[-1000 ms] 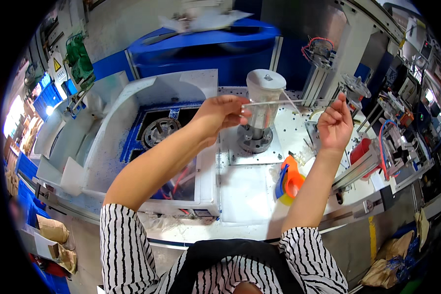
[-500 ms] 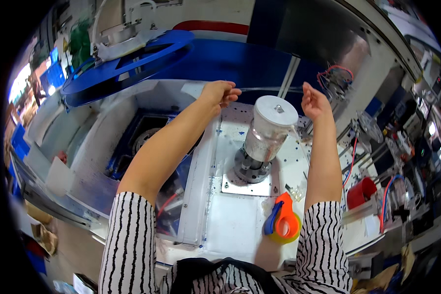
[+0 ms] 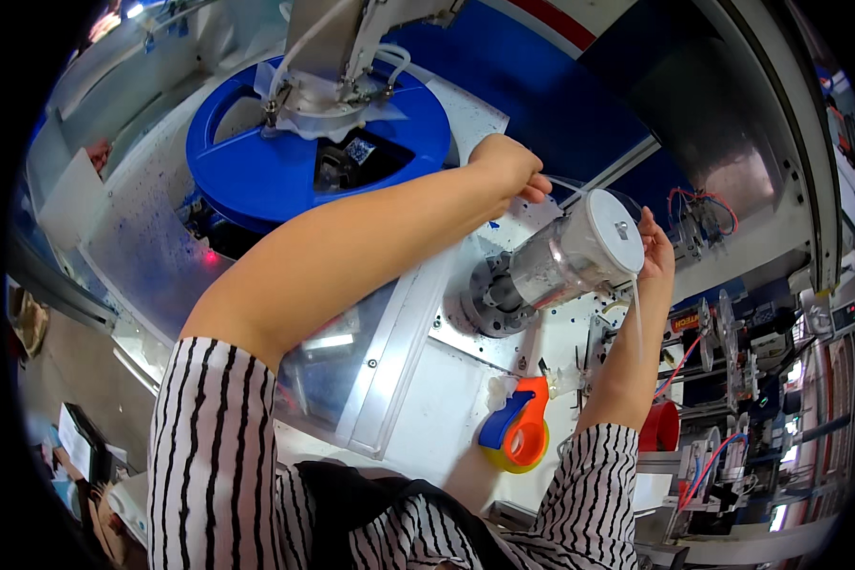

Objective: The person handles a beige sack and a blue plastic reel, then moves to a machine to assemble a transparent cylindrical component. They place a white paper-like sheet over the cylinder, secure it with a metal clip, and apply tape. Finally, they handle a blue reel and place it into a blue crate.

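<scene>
We're bringing our left hand [image 3: 511, 171] and right hand [image 3: 656, 249] down either side of the cylinder [image 3: 562, 261].
A strip [image 3: 568, 184] is running from the pinching left to the cylinder; the right's grip we cannot tell. Slackening could be letting it slip.

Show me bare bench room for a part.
Bare: white benchtop between the housing's metal edge and the orange-and-blue tape dispenser. Crowded: beyond the dispenser, where plastic scraps lie, and around the lidded cylinder, with the left hand and right hand on either side.
</scene>
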{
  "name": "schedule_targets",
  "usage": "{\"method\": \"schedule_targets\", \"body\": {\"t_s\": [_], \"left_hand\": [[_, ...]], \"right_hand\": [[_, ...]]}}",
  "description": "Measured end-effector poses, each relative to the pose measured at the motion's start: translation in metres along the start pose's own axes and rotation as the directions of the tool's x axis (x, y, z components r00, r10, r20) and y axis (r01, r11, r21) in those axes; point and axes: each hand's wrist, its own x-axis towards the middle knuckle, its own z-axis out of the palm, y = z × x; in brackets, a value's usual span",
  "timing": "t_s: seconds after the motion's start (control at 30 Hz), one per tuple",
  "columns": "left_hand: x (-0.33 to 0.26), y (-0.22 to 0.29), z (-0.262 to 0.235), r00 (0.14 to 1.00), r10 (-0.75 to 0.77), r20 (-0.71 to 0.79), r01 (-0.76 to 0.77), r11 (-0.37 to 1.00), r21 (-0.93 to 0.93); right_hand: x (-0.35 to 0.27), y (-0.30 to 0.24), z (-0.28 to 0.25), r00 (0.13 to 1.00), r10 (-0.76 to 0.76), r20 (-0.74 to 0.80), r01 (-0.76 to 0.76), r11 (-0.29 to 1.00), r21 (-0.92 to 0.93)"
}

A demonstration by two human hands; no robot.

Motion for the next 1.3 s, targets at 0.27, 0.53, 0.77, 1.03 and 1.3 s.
{"method": "schedule_targets", "body": {"t_s": [0.27,0.53,0.77,1.03,1.3], "left_hand": [[-0.024,0.007,0.018,0.998,-0.053,-0.041,0.058,0.989,0.134],[-0.012,0.003,0.007,0.996,-0.034,-0.077,0.042,0.993,0.108],[-0.013,0.004,0.006,0.979,0.203,0.003,-0.187,0.893,0.409],[0.006,-0.009,0.013,0.887,0.439,-0.141,-0.353,0.844,0.403],[0.004,-0.022,0.015,0.804,0.545,-0.240,-0.358,0.764,0.537]], "right_hand": [[0.007,-0.017,-0.053,0.982,0.117,0.145,-0.135,0.983,0.122],[0.021,0.015,-0.039,0.998,-0.051,-0.046,0.052,0.998,0.024],[0.033,0.007,-0.005,0.997,-0.048,-0.054,0.050,0.998,0.024],[0.052,0.014,0.011,0.992,-0.003,-0.127,0.012,0.998,0.068],[0.047,0.017,0.002,0.989,-0.063,-0.132,0.069,0.997,0.042]]}}
